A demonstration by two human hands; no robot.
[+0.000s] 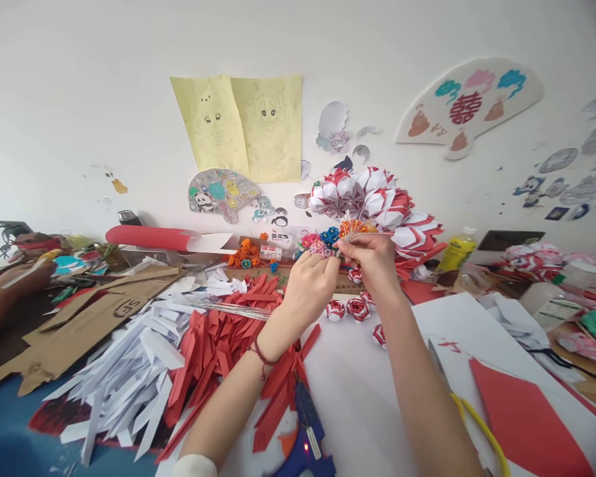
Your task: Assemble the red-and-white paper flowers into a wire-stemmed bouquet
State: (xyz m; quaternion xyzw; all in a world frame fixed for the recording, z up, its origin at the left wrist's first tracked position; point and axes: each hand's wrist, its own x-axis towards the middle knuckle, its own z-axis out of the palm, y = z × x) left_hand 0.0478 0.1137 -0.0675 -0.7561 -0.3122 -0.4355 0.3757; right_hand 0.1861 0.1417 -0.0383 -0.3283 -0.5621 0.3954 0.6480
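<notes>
My left hand (310,281) is closed, knuckles toward me, in front of the small pink flowers (315,244); its fingertips and anything in them are hidden. Close beside it, my right hand (370,262) is bent in a pinch, with thin pale wires (350,228) at its fingertips. Blue flowers (329,236) and orange flowers (360,227) cluster just behind the hands. Below them on the white sheet (350,391) lie several red-and-white rolled paper flowers (357,309). A bundle of thin metal wires (233,307) rests left of my left wrist.
White paper strips (129,358) and red strips (223,338) pile up on the left. A blue glue gun (305,430) with a lit red light sits in front, yellow-handled scissors (481,424) on the right. Folded-paper balls (382,199) stand behind. Another person's hand (24,275) is far left.
</notes>
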